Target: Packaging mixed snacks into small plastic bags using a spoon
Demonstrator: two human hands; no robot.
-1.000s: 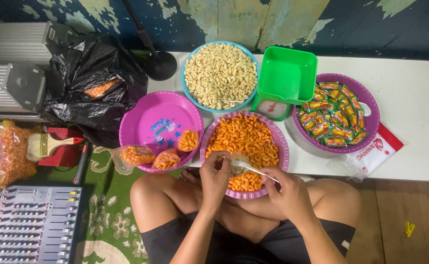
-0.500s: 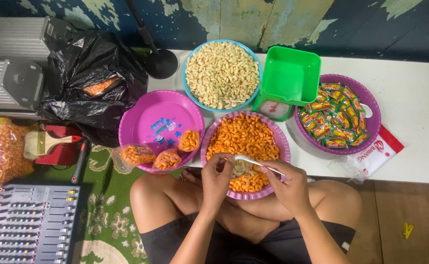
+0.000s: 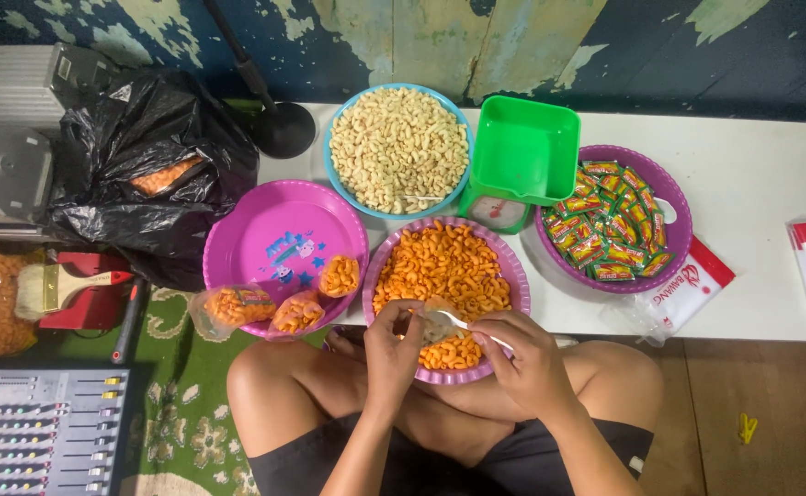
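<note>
My left hand [image 3: 394,344] pinches a small clear plastic bag [image 3: 436,319] open over the near side of a purple bowl [image 3: 516,276] heaped with orange snack curls [image 3: 444,266]. My right hand [image 3: 521,354] grips a white spoon [image 3: 459,321] whose tip rests at the mouth of the bag. Both hands hover above my bare knees, at the bowl's front rim.
A pink plate [image 3: 265,234] with three small filled bags [image 3: 297,312] lies to the left. Behind are a blue bowl of pale snacks [image 3: 394,152], a green scale [image 3: 518,161] and a purple basket of sachets [image 3: 610,216]. A black bag [image 3: 150,174] and audio mixer [image 3: 40,427] sit left.
The spoon has swung from over the bowl to the bag's mouth, and the view has shifted slightly right and down.
</note>
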